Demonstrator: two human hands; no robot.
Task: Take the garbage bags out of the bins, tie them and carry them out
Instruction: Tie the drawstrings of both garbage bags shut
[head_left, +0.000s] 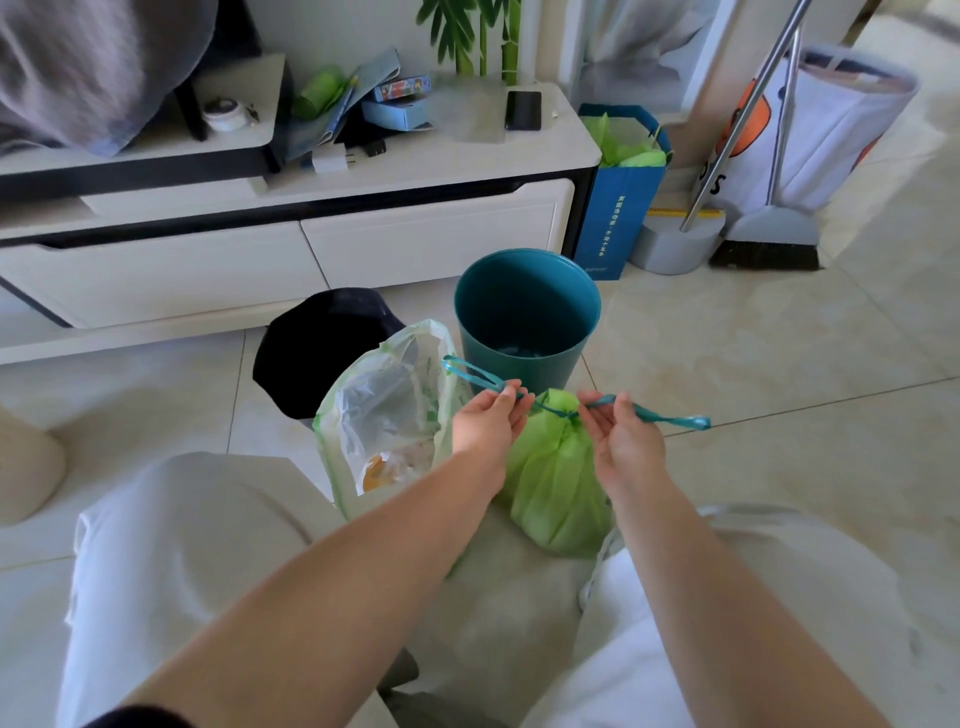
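Observation:
A green garbage bag (556, 483) stands on the floor between my knees, its neck cinched by a teal drawstring (670, 418). My left hand (485, 423) pinches the drawstring's left loop, and my right hand (626, 436) grips its right loop; both pull outward from the knot. Beside the green bag on its left stands a clear white garbage bag (384, 410), open at the top, with rubbish inside. Behind them are a teal bin (527, 312) without a bag and a black bin (317, 348).
A low white TV cabinet (311, 244) runs along the back, cluttered on top. To the right stand a blue paper bag (618, 208), a grey dustpan and broom (769, 234) and a white sack. Tiled floor lies open to the right.

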